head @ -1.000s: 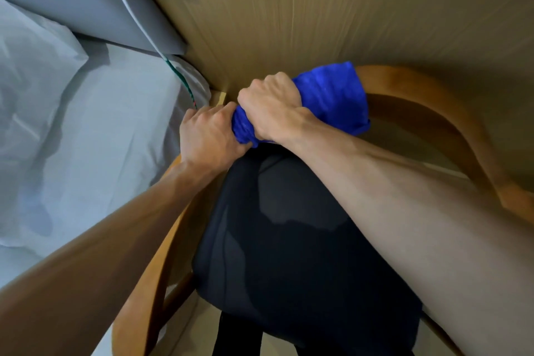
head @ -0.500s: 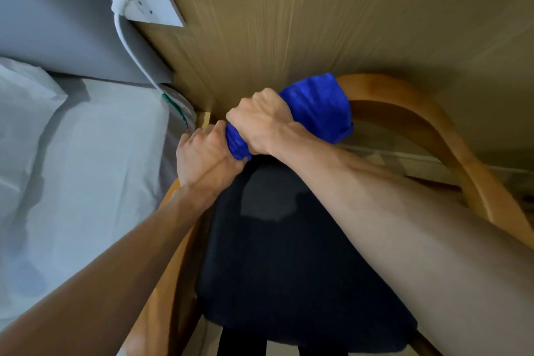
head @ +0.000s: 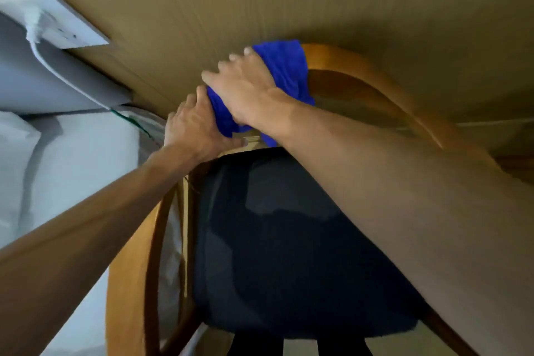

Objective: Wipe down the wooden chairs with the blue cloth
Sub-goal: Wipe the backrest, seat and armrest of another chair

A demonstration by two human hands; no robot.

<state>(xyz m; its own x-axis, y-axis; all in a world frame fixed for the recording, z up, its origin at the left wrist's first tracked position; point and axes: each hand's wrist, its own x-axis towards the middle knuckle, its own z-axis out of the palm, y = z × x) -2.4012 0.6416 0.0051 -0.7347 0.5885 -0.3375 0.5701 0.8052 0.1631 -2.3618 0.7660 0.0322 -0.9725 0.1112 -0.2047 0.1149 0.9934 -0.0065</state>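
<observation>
Blue cloth under flat right hand

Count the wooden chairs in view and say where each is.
1. One wooden chair stands against the wall, directly below the camera, under both hands and the blue cloth. Others may be out of frame.

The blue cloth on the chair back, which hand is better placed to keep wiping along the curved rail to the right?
Right, most likely. The right hand lies flat on the blue cloth, beside the bare curved rail. The left hand grips the rail's left end, steadying the chair.
</observation>
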